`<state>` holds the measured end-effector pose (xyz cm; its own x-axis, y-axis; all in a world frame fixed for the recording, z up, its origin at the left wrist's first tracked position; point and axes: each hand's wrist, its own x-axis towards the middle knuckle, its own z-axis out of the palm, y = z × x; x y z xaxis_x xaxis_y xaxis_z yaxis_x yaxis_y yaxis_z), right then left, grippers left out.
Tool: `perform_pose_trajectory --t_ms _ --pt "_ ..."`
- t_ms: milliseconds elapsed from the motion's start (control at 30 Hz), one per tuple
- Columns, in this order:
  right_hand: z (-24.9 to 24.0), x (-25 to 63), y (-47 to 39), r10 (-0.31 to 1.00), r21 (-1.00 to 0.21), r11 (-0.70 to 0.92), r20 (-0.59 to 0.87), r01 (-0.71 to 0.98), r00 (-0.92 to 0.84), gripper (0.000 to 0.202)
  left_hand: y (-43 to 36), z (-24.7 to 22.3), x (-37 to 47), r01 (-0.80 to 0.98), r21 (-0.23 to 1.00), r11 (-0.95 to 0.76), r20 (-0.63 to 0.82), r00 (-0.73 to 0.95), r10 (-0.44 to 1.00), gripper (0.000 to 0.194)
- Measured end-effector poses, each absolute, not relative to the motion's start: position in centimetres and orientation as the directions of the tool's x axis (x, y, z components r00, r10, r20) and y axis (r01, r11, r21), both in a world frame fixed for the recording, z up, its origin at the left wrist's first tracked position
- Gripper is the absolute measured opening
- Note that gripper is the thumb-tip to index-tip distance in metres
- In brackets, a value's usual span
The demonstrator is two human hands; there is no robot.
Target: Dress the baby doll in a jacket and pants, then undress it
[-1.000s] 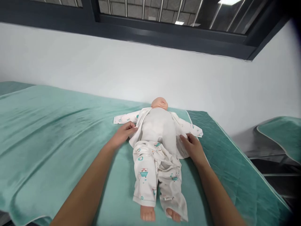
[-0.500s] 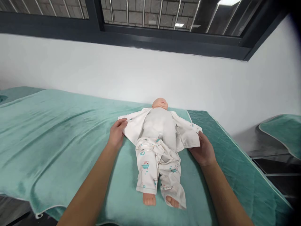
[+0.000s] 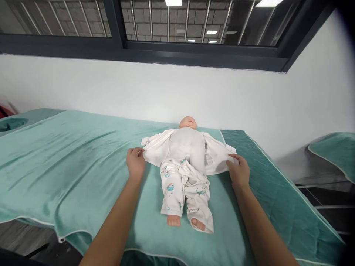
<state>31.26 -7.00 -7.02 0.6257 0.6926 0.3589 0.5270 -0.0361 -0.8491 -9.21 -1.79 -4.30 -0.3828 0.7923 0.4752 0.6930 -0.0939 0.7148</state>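
Observation:
A baby doll [image 3: 188, 142] lies on its back, its head toward the wall and its bare feet toward me. It wears patterned white trousers [image 3: 171, 188] and a white baby shirt [image 3: 157, 149] that is spread apart at the front, baring the pale grey torso. On the left, my left hand [image 3: 135, 162] pinches the edge of one shirt flap. My right hand [image 3: 239, 170] grips the opposite flap's edge between thumb and fingers. Both flaps are stretched outward and the shirt's inner side shows.
Under the doll is a green blanket [image 3: 91, 166] with a white-edged border. A darker quilted cover [image 3: 266, 195] lies to the right. Behind stands a white wall [image 3: 138, 92] below a dark window frame [image 3: 194, 55]. Another green-covered surface [image 3: 335, 151] is at far right.
Both hands have shifted their hold along the shirt's edges, and the flaps are pulled wider and flatter. The left sleeve end now lies free beyond my left hand. The view has tilted slightly.

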Motion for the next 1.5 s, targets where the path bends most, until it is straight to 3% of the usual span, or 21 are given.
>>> perform_pose_trajectory --t_ms 267,367,467,533,600,667,767,1067,1233,1333,1500 --pt "-7.1 30.9 -9.4 0.72 -0.705 -0.211 0.356 0.677 0.596 0.038 -2.6 -4.4 -8.2 0.825 0.564 0.03 0.42 -0.318 0.85 0.027" --pt "-7.0 30.3 -10.0 0.707 -0.647 -0.237 0.397 0.725 0.585 0.037 -3.1 -4.1 -7.3 0.917 0.396 0.036 0.502 -0.249 0.828 0.028" --pt "-6.5 29.6 -10.0 0.668 -0.559 -0.211 0.517 0.802 0.536 0.034 -3.8 -3.7 -6.1 0.978 0.174 -0.119 0.577 -0.003 0.817 0.028" --pt "-6.0 29.0 -10.0 0.658 -0.514 -0.087 0.613 0.853 0.437 0.033 -4.2 -3.5 -5.5 0.932 0.125 -0.341 0.526 0.23 0.819 0.024" --pt "-5.5 28.1 -10.0 0.714 -0.473 0.125 0.653 0.872 0.252 0.03 -4.4 -3.4 -5.2 0.851 0.145 -0.504 0.456 0.394 0.798 0.019" --pt "-5.1 27.2 -9.9 0.792 -0.422 0.308 0.61 0.853 0.015 0.025 -4.4 -3.4 -5.3 0.813 0.18 -0.554 0.414 0.448 0.792 0.018" --pt "-4.8 26.1 -9.8 0.861 -0.35 0.385 0.469 0.854 -0.197 0.018 -4.2 -3.4 -5.4 0.806 0.211 -0.553 0.362 0.461 0.81 0.015" --pt "-4.5 26.0 -10.2 0.867 -0.308 0.373 0.451 0.875 -0.211 0.02 -4.0 -3.6 -5.5 0.785 0.345 -0.514 0.286 0.433 0.855 0.018" --pt "-4.6 25.9 -10.6 0.87 -0.348 0.36 0.461 0.866 -0.176 0.023 -3.7 -3.7 -5.4 0.731 0.308 -0.609 0.314 0.526 0.79 0.015" --pt "-4.6 25.6 -10.6 0.862 -0.348 0.419 0.443 0.839 -0.247 0.02 -3.7 -3.8 -5.2 0.719 0.299 -0.627 0.318 0.544 0.776 0.013" --pt "-4.7 25.3 -10.3 0.855 -0.341 0.476 0.397 0.811 -0.334 0.014 -3.9 -4.1 -5.0 0.664 0.312 -0.68 0.348 0.587 0.732 0.032"
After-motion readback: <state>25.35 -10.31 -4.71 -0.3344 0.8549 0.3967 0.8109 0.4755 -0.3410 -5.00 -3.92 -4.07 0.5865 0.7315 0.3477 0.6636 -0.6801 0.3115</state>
